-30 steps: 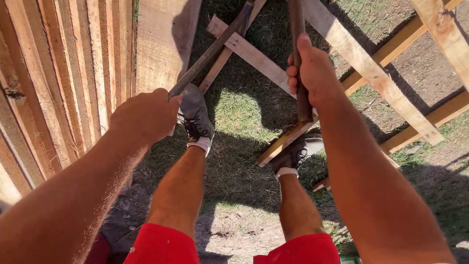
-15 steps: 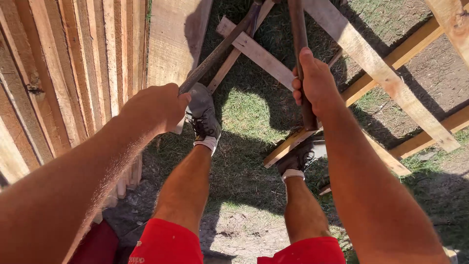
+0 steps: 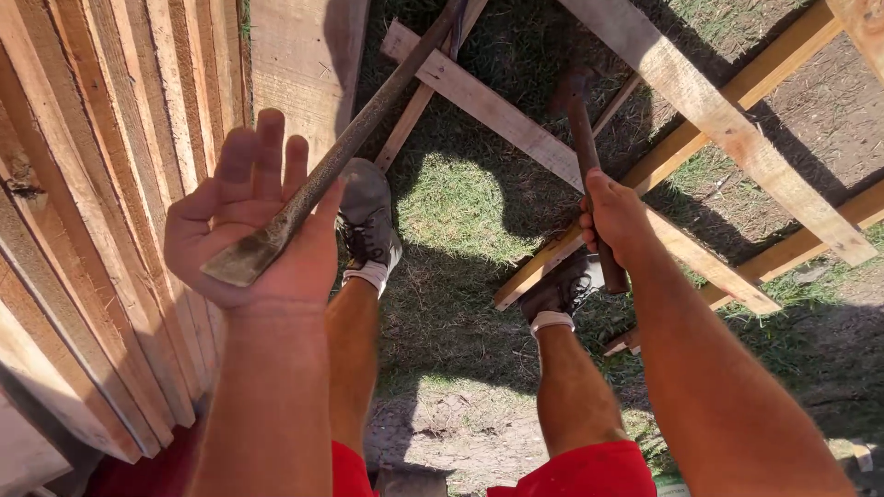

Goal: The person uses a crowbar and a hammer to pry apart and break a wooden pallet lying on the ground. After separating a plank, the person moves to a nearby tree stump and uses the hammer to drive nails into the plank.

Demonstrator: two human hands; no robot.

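1. Against the stacked wooden planks (image 3: 101,212) on my left, I have my left hand (image 3: 253,225) open, palm up, fingers spread.
2. Across that palm lies the flat end of a long metal pry bar (image 3: 345,147); the fingers do not close around it, the bar only rests on the heel of the hand.
3. From there the bar runs up and to the right, its far end passing over a pale board (image 3: 488,106) near the top edge of the view.
4. On the other side, my right hand (image 3: 612,216) is wrapped tight round a dark wooden handle (image 3: 589,156), which stands nearly upright; I cannot see its head, which is lost in shadow.
5. My two hands are well apart, with my shoes (image 3: 368,221) and bare legs between them.
6. Underfoot is grass (image 3: 456,207) and bare dirt, with a frame of crossed wooden slats (image 3: 718,120) lying on it to the right.
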